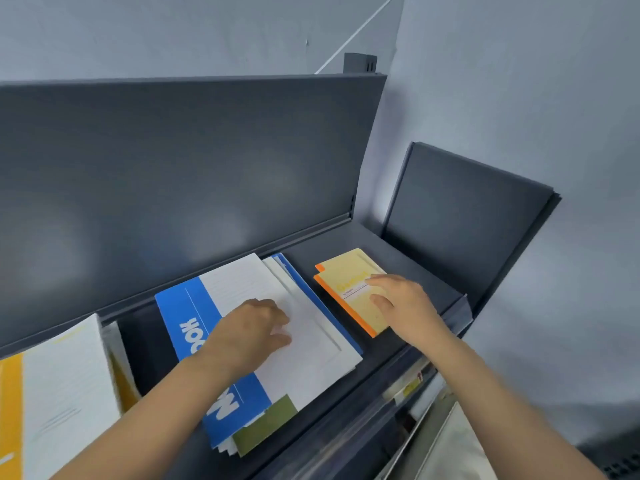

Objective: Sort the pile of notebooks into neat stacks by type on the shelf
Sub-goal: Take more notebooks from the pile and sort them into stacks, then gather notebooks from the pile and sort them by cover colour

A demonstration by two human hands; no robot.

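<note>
A pile of large blue-and-white notebooks (242, 289) lies in the middle of the dark shelf (398, 251), with an olive green cover (266, 424) sticking out at its near end. My left hand (249, 330) rests on the top notebook with its fingers curled on the white cover. To the right lies a small stack of cream notebooks with orange spines (346, 271). My right hand (405, 306) lies flat on this small stack, fingers straight. At the far left sits a stack of yellow-and-white notebooks (62, 393).
A dark back panel (173, 168) rises behind the shelf and a dark side divider (460, 220) closes its right end. A grey wall stands to the right. Below the shelf's front edge (381, 403), a lower level holds blurred items.
</note>
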